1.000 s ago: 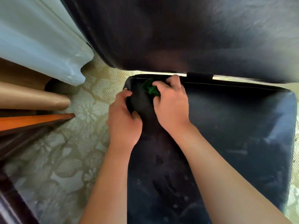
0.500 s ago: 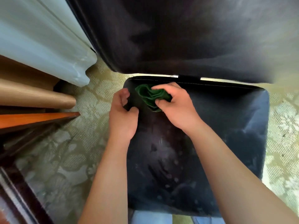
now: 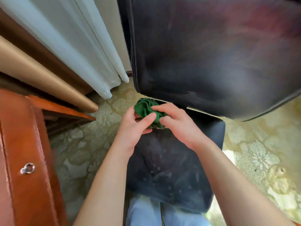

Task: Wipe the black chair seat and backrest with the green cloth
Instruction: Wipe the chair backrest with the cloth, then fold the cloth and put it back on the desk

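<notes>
Cloth (image 3: 147,112) handling is the step in hand: both hands grasp the green cloth above the rear left corner of the chair seat (image 3: 169,168), and it appears to be getting regathered between strokes. The left hand (image 3: 132,128) pinches it from the left, thumb on top and fingers curled beneath. The right hand (image 3: 176,123) pinches it from the right with bent fingertips.

Recommended procedure:
1. Fold the cloth into a flat pad so that 1 clean face points outward.
2. Transfer the pad to 1 hand; the other hand can steady the chair.
3. Wipe the backrest (image 3: 211,54) from top to bottom, in overlapping strokes.
4. Finish on the seat, which shows pale specks and smears toward its front edge.

Appearance: the cloth is dark green, soft and bunched into several loose folds, partly hidden by the fingers. It seems to be lifted clear of the seat, just below the lower edge of the backrest; contact cannot be ruled out.
</notes>
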{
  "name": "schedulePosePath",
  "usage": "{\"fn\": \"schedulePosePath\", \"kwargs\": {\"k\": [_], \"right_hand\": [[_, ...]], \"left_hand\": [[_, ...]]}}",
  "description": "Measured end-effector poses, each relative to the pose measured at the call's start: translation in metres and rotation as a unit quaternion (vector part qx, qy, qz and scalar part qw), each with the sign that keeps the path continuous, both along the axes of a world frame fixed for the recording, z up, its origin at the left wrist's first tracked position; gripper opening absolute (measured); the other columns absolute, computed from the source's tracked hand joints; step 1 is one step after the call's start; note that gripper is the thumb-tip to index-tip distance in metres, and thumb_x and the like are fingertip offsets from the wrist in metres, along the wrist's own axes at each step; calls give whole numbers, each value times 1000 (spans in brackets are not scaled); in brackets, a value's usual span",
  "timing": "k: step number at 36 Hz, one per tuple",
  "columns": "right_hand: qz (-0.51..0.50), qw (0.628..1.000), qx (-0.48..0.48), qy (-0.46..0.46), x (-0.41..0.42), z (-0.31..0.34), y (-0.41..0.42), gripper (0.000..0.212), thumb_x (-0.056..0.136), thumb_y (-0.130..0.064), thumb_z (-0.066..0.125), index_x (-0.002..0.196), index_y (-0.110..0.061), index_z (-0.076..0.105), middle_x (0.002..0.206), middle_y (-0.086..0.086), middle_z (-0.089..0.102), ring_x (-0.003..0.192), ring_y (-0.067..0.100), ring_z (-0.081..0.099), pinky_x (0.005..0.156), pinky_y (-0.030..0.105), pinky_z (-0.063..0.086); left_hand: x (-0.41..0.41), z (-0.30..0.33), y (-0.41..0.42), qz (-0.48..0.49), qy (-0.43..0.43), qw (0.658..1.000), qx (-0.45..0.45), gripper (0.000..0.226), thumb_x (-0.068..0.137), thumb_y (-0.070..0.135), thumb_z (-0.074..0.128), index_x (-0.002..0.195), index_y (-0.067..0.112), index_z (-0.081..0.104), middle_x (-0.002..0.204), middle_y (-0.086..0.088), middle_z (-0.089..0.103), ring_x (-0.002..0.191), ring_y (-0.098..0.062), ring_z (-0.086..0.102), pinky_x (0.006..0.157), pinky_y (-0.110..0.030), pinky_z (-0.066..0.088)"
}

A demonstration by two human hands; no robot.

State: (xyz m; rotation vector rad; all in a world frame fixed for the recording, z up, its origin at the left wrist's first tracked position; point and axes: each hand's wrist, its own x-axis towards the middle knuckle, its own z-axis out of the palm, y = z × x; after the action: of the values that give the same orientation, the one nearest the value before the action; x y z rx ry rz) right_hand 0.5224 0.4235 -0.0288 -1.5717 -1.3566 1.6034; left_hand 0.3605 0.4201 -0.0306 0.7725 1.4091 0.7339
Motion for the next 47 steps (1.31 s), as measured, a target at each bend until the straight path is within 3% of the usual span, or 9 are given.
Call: {"fn": "schedulePosePath", "kwargs": {"k": [8,15,21,25,27,32,36,39,47], "right_hand": [[-8,995,-23,101,-66,61,-26,28,84,-14,63,107,-27,73,103,10,73,96,32,70,88,50,57],[12,984,-63,169,-164,73,-59,30,93,3,48,100,-14,72,116,35,56,84,30,70,70,39,59],[67,947,-181,256,-253,67,-116,45,87,14,28,91,-10,67,101,21,63,88,36,66,83,53,55],[114,919,-243,288,-300,69,-162,21,89,-6,39,96,-7,58,100,20,64,85,32,63,75,44,55],[161,913,-249,282,-317,71,-184,20,89,-22,51,103,-8,56,106,22,62,92,35,62,76,44,55],[243,926,-202,207,-352,82,-231,37,78,-27,75,104,-11,54,106,15,64,92,32,65,85,53,56],[205,942,-196,180,-375,85,-255,8,91,-7,62,92,-11,55,104,20,68,91,37,70,73,46,57],[180,943,-213,180,-386,83,-271,12,94,-5,57,86,-14,56,105,21,69,95,39,70,77,50,57],[204,958,-165,116,-399,69,-295,5,94,-12,59,90,-14,58,95,11,69,90,34,70,79,49,57]], "left_hand": [[-75,79,-53,84,-11,996,-1,33,101,2,48,124,21,63,115,0,75,107,-20,71,94,-49,57],[-161,103,-121,198,13,980,-8,39,102,0,40,121,21,65,115,-3,74,110,-23,69,90,-48,59],[-234,110,-203,231,108,967,9,49,81,6,67,113,42,62,115,15,70,112,-11,66,92,-36,56],[-271,115,-260,236,169,957,9,53,71,25,82,112,48,57,119,22,63,115,5,56,96,-24,46],[-284,119,-286,228,204,952,13,55,75,20,83,115,45,55,114,27,60,111,9,53,89,-17,42],[-308,120,-336,262,268,927,15,34,87,15,72,116,32,63,113,14,67,107,-7,63,91,-31,56],[-326,112,-369,392,209,896,8,26,84,13,66,104,29,66,103,6,71,99,-15,69,85,-41,61],[-336,106,-387,455,145,878,6,20,86,9,64,100,24,67,102,-5,72,95,-22,72,79,-46,63],[-356,91,-414,418,105,902,6,19,97,14,62,115,18,67,106,-5,72,91,-17,73,69,-31,61]]}}
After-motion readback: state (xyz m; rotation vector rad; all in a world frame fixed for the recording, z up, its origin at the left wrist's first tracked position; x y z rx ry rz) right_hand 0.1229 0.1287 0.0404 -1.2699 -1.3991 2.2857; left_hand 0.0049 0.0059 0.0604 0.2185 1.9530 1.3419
